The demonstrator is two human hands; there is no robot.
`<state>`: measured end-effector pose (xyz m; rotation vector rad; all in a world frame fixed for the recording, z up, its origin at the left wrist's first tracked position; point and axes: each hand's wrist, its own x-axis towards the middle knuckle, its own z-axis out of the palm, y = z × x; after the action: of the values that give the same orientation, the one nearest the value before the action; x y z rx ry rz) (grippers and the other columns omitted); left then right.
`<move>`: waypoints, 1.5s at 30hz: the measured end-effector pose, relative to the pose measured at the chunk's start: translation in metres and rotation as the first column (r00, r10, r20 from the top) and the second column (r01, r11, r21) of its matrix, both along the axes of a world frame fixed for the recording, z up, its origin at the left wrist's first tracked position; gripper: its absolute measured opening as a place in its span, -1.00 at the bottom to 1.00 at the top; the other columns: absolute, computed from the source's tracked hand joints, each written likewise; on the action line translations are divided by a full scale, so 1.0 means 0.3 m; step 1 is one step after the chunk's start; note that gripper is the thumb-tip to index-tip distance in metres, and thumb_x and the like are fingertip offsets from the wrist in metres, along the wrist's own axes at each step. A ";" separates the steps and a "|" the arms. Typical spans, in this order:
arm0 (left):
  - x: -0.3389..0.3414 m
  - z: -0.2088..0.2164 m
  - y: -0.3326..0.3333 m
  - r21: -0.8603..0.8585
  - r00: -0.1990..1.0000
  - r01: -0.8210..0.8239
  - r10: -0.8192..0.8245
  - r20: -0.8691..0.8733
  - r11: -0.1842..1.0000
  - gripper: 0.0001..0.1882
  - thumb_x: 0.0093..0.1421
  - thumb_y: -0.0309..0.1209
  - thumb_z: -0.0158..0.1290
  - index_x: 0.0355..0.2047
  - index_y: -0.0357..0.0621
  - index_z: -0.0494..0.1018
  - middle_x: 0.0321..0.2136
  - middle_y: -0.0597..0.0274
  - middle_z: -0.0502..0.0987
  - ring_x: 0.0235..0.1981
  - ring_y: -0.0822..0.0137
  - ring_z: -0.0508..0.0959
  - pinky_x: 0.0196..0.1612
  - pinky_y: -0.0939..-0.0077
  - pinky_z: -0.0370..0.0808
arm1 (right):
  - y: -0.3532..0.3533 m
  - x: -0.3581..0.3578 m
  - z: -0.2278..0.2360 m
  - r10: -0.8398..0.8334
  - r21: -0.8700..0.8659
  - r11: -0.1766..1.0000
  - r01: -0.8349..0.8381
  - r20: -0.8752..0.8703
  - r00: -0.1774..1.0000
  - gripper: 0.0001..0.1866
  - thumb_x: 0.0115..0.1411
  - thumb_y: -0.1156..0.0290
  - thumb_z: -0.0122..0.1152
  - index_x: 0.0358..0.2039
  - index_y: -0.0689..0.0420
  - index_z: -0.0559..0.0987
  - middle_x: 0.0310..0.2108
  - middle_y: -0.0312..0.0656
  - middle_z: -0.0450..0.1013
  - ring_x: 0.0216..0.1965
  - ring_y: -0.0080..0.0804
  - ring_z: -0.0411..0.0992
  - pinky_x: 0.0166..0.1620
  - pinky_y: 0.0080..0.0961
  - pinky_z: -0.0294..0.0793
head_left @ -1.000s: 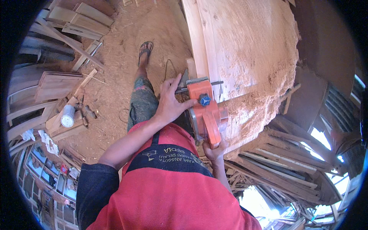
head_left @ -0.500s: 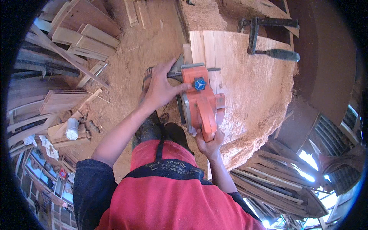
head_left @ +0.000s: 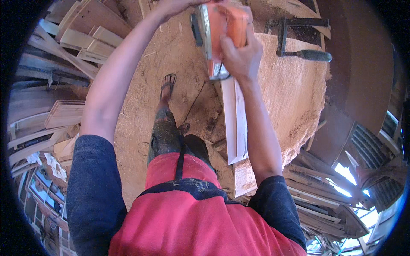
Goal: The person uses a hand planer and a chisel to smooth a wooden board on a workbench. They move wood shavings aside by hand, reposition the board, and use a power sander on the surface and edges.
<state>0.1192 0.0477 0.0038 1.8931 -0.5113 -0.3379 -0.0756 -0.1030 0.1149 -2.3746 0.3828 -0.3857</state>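
An orange electric planer (head_left: 232, 25) rests near the far end of a pale wooden board (head_left: 234, 123). My right hand (head_left: 244, 55) is wrapped round its rear handle, the thumb on the near side. At the top edge of the view my left hand (head_left: 179, 5) holds the front of the planer; its fingers are partly cut off by the frame. Under the board lies a large, thick wooden slab (head_left: 290, 85) with a rough, curved right edge, dusted with shavings. The planer and my right arm hide part of the board.
A black bar clamp (head_left: 282, 38) with a dark handle sits at the slab's far right. Stacked planks (head_left: 64, 113) line the left, and more boards (head_left: 324, 205) lie at the lower right. Sawdust covers the floor (head_left: 136, 123) around my sandalled foot (head_left: 168, 83).
Both my hands have pushed the planer away from me along the board, from beside my waist to the far end. More of the board's near end now shows.
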 end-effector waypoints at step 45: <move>-1.125 0.113 0.092 -0.004 0.963 -0.097 0.093 -0.253 0.995 -0.10 -0.17 -0.16 0.48 0.19 -0.19 0.39 0.06 -0.07 0.44 0.13 0.03 0.39 0.23 0.16 0.31 | 0.136 -1.117 0.124 -0.111 0.070 0.987 0.144 -0.352 0.929 -0.74 -0.03 0.42 0.29 -0.28 0.19 0.62 -0.51 -0.02 0.53 -0.51 -0.05 0.54 -0.41 -0.28 0.49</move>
<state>-0.2182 0.0752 0.0377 1.8194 -0.2506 -0.5022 -0.4108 -0.0622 0.1523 -2.3285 0.7058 0.0001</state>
